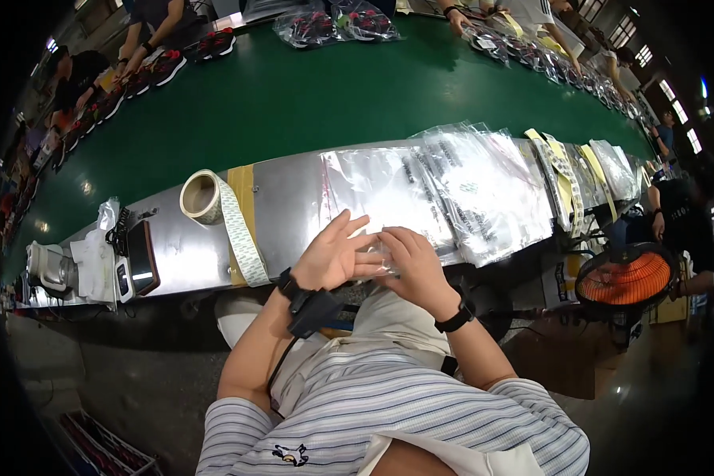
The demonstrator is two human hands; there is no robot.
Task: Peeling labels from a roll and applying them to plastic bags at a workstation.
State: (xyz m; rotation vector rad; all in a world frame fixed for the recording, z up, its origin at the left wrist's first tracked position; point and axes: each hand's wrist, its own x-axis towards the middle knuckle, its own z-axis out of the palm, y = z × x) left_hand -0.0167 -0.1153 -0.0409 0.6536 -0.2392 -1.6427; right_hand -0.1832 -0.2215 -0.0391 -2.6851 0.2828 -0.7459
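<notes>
Fingers of left hand (335,255) spread, right hand (408,262) pinching clear bag (381,255), beside tape roll (201,196), bag stacks (484,190).

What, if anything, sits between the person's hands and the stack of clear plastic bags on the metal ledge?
Nothing visible. The left hand and right hand meet at the ledge's near edge, fingers on a small clear piece, with the stack of clear plastic bags directly beyond.
</notes>
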